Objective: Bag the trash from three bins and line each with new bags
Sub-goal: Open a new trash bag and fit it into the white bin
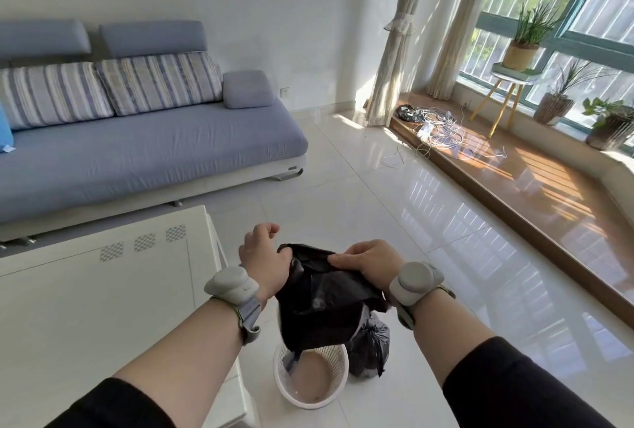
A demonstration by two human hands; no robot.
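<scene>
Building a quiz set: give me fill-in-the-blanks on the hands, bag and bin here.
1. Both hands hold a ____ plastic bag.
2. The white bin stands on the ____.
3. A tied full bag sits beside the bin, on its ____ side.
4. The left hand and right hand each wear a grey ____ device.

Missing: black; floor; right; wrist
</scene>
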